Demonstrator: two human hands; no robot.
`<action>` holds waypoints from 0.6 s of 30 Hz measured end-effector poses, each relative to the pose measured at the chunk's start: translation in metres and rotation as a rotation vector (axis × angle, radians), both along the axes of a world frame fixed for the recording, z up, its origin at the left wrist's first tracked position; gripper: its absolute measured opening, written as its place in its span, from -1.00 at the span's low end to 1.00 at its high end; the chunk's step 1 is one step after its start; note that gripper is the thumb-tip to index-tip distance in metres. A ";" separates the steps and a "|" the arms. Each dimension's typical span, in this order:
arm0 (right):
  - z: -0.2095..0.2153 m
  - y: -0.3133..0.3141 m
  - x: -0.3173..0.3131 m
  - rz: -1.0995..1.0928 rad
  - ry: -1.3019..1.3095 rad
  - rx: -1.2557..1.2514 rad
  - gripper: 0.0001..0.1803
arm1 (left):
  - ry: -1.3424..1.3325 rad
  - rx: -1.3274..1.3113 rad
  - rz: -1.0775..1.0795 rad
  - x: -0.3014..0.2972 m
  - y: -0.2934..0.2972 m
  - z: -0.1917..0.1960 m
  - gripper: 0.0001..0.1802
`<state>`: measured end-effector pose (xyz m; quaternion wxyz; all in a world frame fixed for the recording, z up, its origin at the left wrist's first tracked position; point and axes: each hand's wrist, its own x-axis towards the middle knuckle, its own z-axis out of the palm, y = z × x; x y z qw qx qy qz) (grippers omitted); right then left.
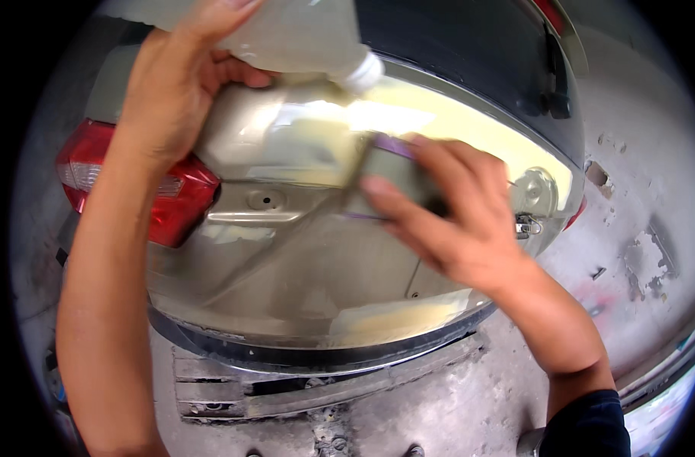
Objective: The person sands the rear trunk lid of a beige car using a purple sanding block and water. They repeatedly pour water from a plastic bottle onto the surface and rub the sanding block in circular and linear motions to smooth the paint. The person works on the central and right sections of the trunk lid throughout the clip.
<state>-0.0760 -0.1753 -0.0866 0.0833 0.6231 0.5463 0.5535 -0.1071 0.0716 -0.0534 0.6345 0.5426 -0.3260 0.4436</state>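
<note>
Tilting a translucent plastic bottle point(294, 34), the left hand point(176, 91) wraps its fingers around it, white cap above the glossy beige trunk lid point(302, 266). Right hand point(454, 221) fingers press a flat purple-edged pad point(382, 164) onto the lid, beside the red taillight point(172, 206).

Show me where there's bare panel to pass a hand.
Free: lower trunk lid between the red tail lamp and the lower edge. Crowded: the upper band, where the left hand tips a bottle and the right hand presses a pad.
</note>
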 end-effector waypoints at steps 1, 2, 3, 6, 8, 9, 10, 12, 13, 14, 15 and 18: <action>0.001 -0.023 0.003 -0.017 -0.004 -0.014 -0.45 | 0.078 -0.006 0.050 -0.014 0.008 0.006 -0.30; 0.004 -0.043 0.008 -0.034 -0.014 -0.024 -0.42 | 0.062 0.005 -0.021 -0.014 0.024 0.005 -0.30; 0.004 -0.049 0.007 -0.040 -0.031 -0.028 -0.40 | 0.049 0.016 -0.095 -0.013 0.040 0.004 -0.31; 0.002 -0.006 0.003 0.026 -0.060 -0.001 -0.42 | 0.018 0.008 -0.253 -0.013 0.066 0.004 -0.31; -0.003 0.050 -0.005 0.049 -0.051 0.004 -0.43 | -0.030 -0.018 -0.187 0.003 0.066 -0.010 -0.32; -0.001 0.063 -0.007 0.053 -0.055 -0.001 -0.44 | -0.042 -0.011 -0.148 0.004 0.065 -0.011 -0.32; -0.001 0.061 -0.009 0.044 -0.034 -0.010 -0.43 | -0.055 -0.006 -0.104 0.005 0.063 -0.013 -0.33; 0.002 0.041 -0.009 0.017 -0.002 -0.036 -0.39 | -0.038 0.008 -0.143 -0.001 0.061 -0.010 -0.34; 0.002 0.023 -0.006 0.003 0.012 -0.047 -0.36 | -0.022 0.020 -0.179 -0.005 0.061 -0.008 -0.34; 0.003 0.003 -0.003 -0.027 0.009 -0.063 -0.35 | 0.002 0.029 -0.261 -0.013 0.062 -0.002 -0.35; 0.002 0.002 -0.001 -0.011 -0.006 -0.057 -0.36 | 0.022 0.034 -0.308 -0.015 0.062 -0.001 -0.35; 0.000 0.034 -0.008 -0.016 -0.028 -0.049 -0.37 | 0.047 0.034 -0.340 -0.015 0.064 -0.003 -0.37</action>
